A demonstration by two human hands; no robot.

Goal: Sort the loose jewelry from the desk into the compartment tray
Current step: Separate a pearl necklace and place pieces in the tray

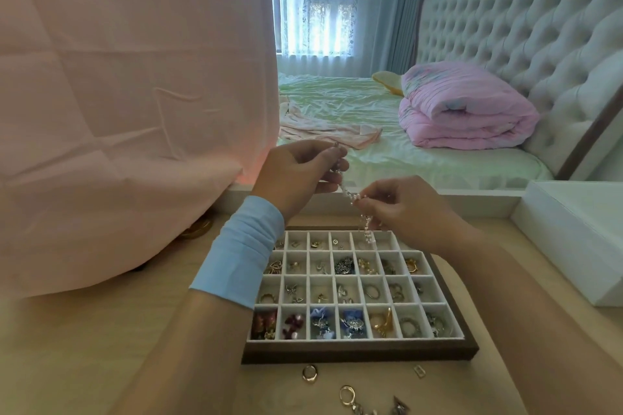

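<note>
**Item:** pearl strand [349, 194], pale beads on a fine chain.

**Location:** held in the air above the far edge of the compartment tray [360, 352]. Its lower end hangs over a far-row compartment, right of centre. Whether it touches the lining cannot be told.

**Step in hand:** judged to be the placing of this strand, with the sort well along. Most compartments already hold pieces.

**Next move:** likely calls for lowering the strand and coiling it so that it settles inside one small cell without draping over the dividers. The upper end would be fed down while the lower part is guided.

**Grip, left hand** [300, 175]: blue sleeve [239, 256] at the wrist, fingers curled, thumb and fingertips pinching the strand's upper end.

**Grip, right hand** [408, 209]: thumb and forefinger pinching the strand part way down, the other fingers loosely curled.

**Outstanding:** these lie on the desk [84, 347], between the tray's near rim and the desk's near edge:
- a gold ring [309, 373]
- a hoop [347, 394]
- a small rectangular piece [419, 371]
- a dark piece [400, 408], partly out of view
</note>
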